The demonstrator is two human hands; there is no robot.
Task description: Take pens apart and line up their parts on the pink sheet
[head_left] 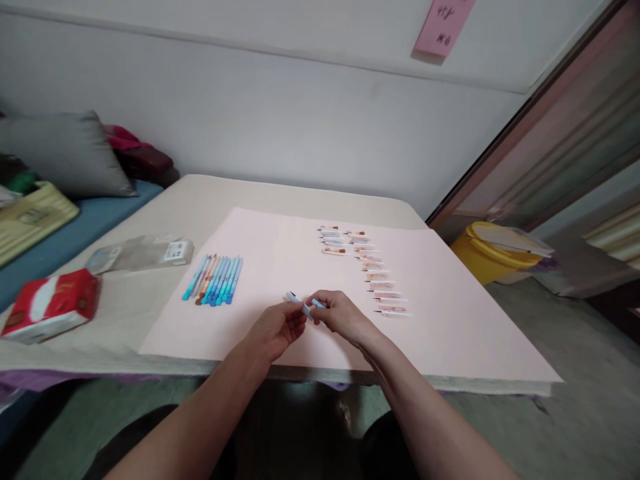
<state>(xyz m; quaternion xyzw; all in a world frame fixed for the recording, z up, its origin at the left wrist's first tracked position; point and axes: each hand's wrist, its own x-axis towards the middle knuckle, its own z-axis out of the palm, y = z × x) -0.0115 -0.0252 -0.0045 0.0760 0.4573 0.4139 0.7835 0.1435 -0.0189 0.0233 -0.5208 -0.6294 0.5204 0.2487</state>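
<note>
Both of my hands meet over the near middle of a pale pink sheet (450, 313) on the table. My left hand (277, 329) and my right hand (340, 315) pinch a small light-blue pen (300, 304) between them, fingers closed on it. A row of several blue pens (214, 280) lies side by side to the left. Several short pink and white pen parts (373, 270) lie spread in a curved line to the right of my hands.
A clear plastic bag (140, 252) and a red tissue pack (50, 305) lie on the table's left side. A grey pillow (65, 153) sits on a blue bed at far left. A yellow bucket (487, 257) stands on the floor to the right.
</note>
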